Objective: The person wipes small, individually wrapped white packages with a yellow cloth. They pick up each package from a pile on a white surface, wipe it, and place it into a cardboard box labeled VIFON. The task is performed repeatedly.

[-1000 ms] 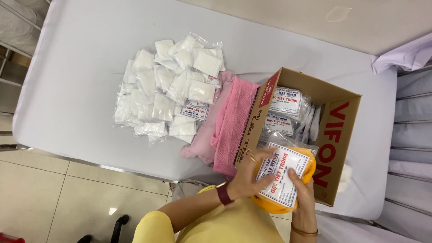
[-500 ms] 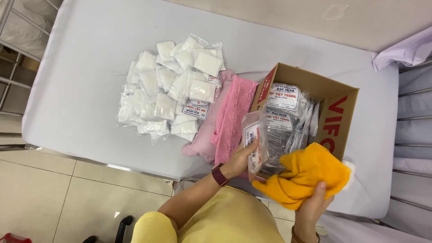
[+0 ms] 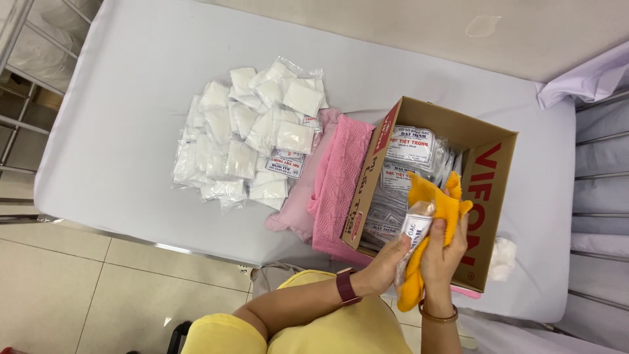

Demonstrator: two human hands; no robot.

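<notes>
From the head view, I have both hands working together over the near edge of the cardboard box (image 3: 452, 190). My left hand (image 3: 386, 262) is closed around the lower end of a clear gauze packet (image 3: 414, 231), holding it upright. My right hand (image 3: 442, 252) is closed on the orange cloth (image 3: 432, 216), pressed against the packet's side, thumb on top. The packet sits just above the box's near wall, wrapped part way in the cloth.

Inside the box lie more labelled packets (image 3: 409, 147), stacked loosely. Left of the box, touching it, is a folded pink towel (image 3: 337, 183), and beyond that a heap of white packets (image 3: 246, 134) spread on the bed (image 3: 118, 98), which has a pale sheet. A wad of white cotton (image 3: 503, 257) lies just right of the box.

As I judge it, the slick wrapper could slip from my left grip if the cloth drags too hard, dropping it to the floor, since my hands are at the bed's edge. The cloth's hanging tail could also catch the box wall and tip it.
</notes>
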